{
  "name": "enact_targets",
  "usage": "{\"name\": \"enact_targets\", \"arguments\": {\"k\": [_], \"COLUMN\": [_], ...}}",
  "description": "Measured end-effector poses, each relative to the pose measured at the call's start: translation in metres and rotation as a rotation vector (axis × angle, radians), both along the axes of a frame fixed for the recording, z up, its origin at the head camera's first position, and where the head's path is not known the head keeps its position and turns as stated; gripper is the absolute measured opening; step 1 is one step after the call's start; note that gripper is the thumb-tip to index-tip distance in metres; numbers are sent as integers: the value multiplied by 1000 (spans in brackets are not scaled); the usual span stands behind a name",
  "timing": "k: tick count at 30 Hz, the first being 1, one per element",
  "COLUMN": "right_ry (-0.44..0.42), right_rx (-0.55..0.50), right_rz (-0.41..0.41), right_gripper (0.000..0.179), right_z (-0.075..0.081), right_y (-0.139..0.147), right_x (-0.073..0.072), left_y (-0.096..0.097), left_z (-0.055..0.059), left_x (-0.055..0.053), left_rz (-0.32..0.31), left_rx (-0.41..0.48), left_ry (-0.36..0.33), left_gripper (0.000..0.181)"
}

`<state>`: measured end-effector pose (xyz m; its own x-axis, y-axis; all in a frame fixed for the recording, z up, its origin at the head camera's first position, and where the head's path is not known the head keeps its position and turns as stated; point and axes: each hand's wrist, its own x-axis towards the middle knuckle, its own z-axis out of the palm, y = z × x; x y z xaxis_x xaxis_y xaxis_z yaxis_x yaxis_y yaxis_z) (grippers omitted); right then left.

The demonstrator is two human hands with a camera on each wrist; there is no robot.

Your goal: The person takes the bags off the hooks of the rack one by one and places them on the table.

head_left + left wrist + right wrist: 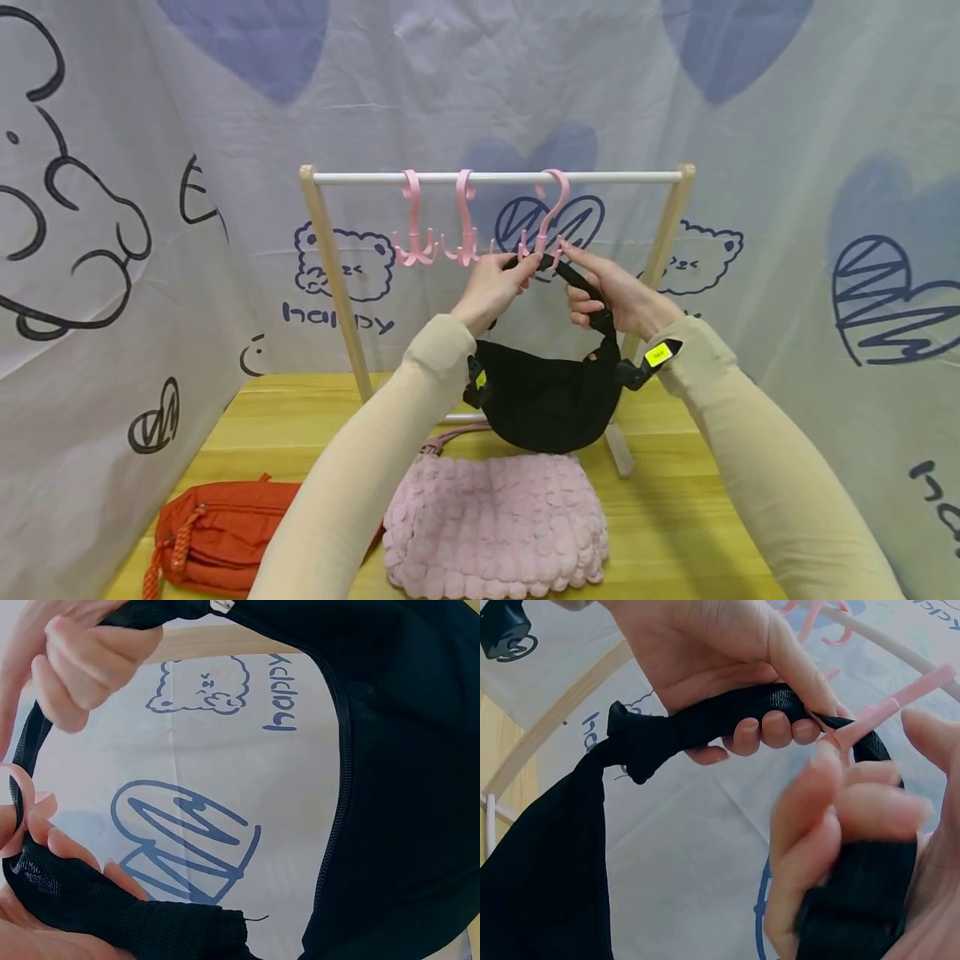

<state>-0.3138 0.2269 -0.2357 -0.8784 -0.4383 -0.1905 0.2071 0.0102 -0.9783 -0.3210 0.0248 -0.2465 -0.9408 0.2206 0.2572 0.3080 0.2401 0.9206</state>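
A black crescent-shaped bag (551,404) hangs by its strap (731,712) between my two hands, below the rightmost pink hook (553,212). With my left hand (491,287) I grip the strap just left of that hook's lower prongs. My right hand (618,287) has its fingers curled round the strap on the right side, with the index finger reaching up to a prong. In the right wrist view the strap passes at the base of the hook; the hands partly hide whether it sits on a prong. The bag's zipper (345,765) shows in the left wrist view.
Two more pink hooks (414,221) hang further left on the white rail (360,178) of a wooden-legged rack (330,267). A pink puffy bag (495,525) and an orange bag (240,521) lie on the yellow wooden table (675,517). Printed cloth surrounds it.
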Motion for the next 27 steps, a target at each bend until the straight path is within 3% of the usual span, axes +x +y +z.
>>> {"name": "enact_targets", "arguments": {"k": [7, 10, 15, 20, 27], "right_ry": [-9, 24, 80, 120, 95], "right_rx": [-16, -42, -146, -134, -158], "right_rz": [28, -20, -91, -179, -293], "right_gripper": [67, 62, 37, 41, 40], "right_z": [-2, 1, 6, 10, 16], "right_y": [0, -2, -5, -10, -15], "right_x": [-1, -1, -1, 0, 2], "left_y": [1, 2, 3, 4, 5], "left_z": [-1, -1, -1, -1, -1], "left_x": [-2, -3, -2, 1, 2], "left_rz": [4, 4, 6, 0, -4], "left_rx": [44, 52, 42, 37, 16], "left_ry": [-27, -31, -28, -17, 4], "left_gripper": [35, 34, 34, 34, 33]}}
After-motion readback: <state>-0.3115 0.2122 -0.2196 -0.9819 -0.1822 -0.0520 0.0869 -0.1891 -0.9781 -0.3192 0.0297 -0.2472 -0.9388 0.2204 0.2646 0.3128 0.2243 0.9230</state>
